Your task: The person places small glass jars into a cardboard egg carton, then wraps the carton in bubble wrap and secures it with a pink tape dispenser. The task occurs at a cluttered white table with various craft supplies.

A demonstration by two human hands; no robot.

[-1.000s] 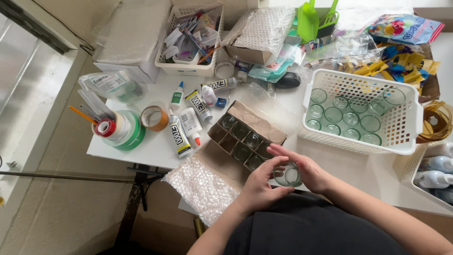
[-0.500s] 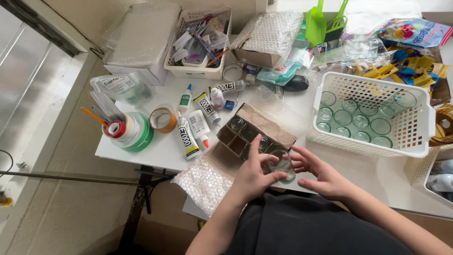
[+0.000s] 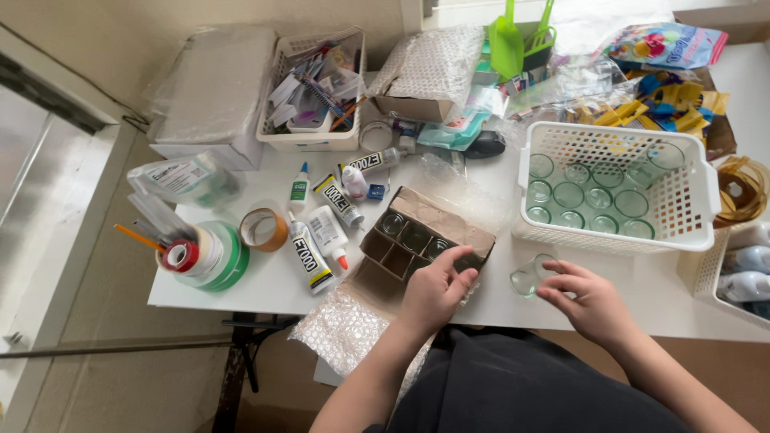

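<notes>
A brown cardboard box with divided compartments lies on the white table, and small clear glass jars stand in some of its cells. My left hand grips the box's near right corner, fingers curled over its edge. My right hand is to the right of the box and holds a small clear glass jar by the fingertips, tilted just above the table. Behind it stands a white plastic basket holding several of the same jars upright.
Bubble wrap hangs over the table's near edge under the box. Glue tubes, a tape roll and a tub of tape and pencils lie to the left. A white basket of stationery, packages and bags crowd the back.
Both hands were together at the box's near corner around a jar. My right hand has moved right, away from the box, with the jar. My left hand stays on the box.
</notes>
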